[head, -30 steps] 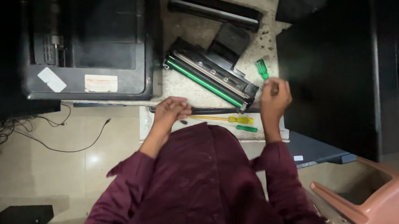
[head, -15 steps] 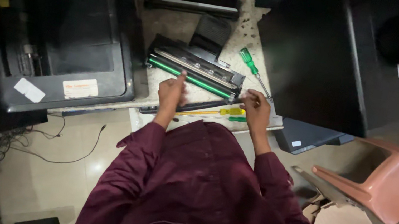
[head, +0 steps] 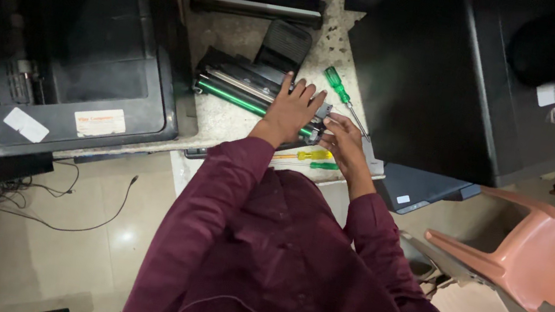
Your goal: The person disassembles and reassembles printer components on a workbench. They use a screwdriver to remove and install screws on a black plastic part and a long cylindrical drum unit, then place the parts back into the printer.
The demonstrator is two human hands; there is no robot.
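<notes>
A black toner cartridge (head: 233,86) with a green drum along its front lies on the speckled tabletop (head: 237,34). My left hand (head: 292,110) rests on its right half, fingers spread over the top. My right hand (head: 341,140) grips the cartridge's right end. A green-handled screwdriver (head: 337,84) lies just beyond my right hand. A yellow-handled screwdriver (head: 311,155) and a small green one (head: 325,165) lie by the table's front edge, under my wrists. My maroon sleeves hide the edge below them.
An open black printer (head: 78,57) fills the left. A large black machine (head: 453,80) stands at the right. A long black part (head: 257,3) and a black flap (head: 285,44) lie behind the cartridge. A pink plastic chair (head: 543,257) and floor cables (head: 61,211) are below.
Both hands have left the thin black rod at the table's front edge and moved up onto the cartridge. The view has shifted slightly.
</notes>
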